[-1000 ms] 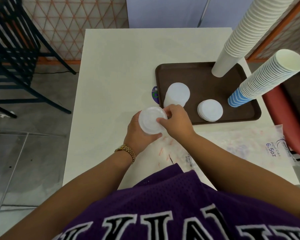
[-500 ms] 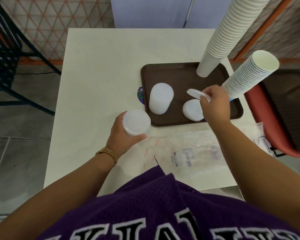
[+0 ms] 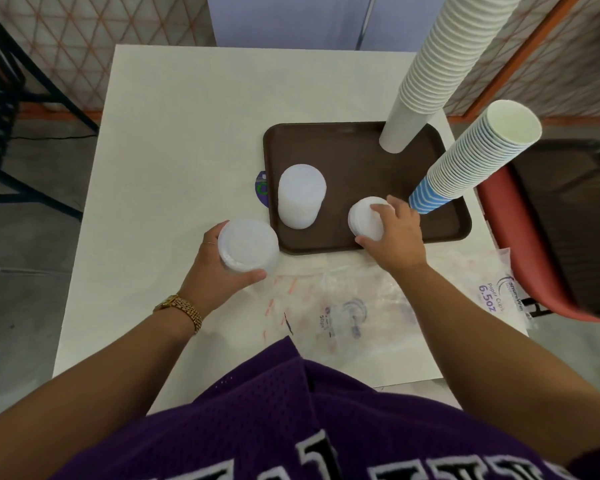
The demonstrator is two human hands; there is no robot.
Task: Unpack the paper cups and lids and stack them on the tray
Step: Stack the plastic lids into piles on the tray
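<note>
While the right hand [image 3: 394, 237] rests with fingers spread on the low lid stack [image 3: 364, 216] on the tray [image 3: 347, 150], seemingly seating a lid there, the left hand [image 3: 219, 271] grips a bundle of lids [image 3: 248, 245] over the desk [image 3: 187, 133], just left of the tray. Beyond the right hand stand a taller lid stack [image 3: 302, 195] and two cup towers [image 3: 471, 154]. Next, I judge, another lid must be peeled from the bundle and centred squarely.

Tray [image 3: 329, 140] on table [image 3: 174, 140], right of centre. On tray: tall lid stack [image 3: 301, 195] left, short lid stack [image 3: 364, 216] near-right, two cup stacks [image 3: 430, 71] [image 3: 465, 161] far-right. Bags [image 3: 354, 306] before tray.
</note>
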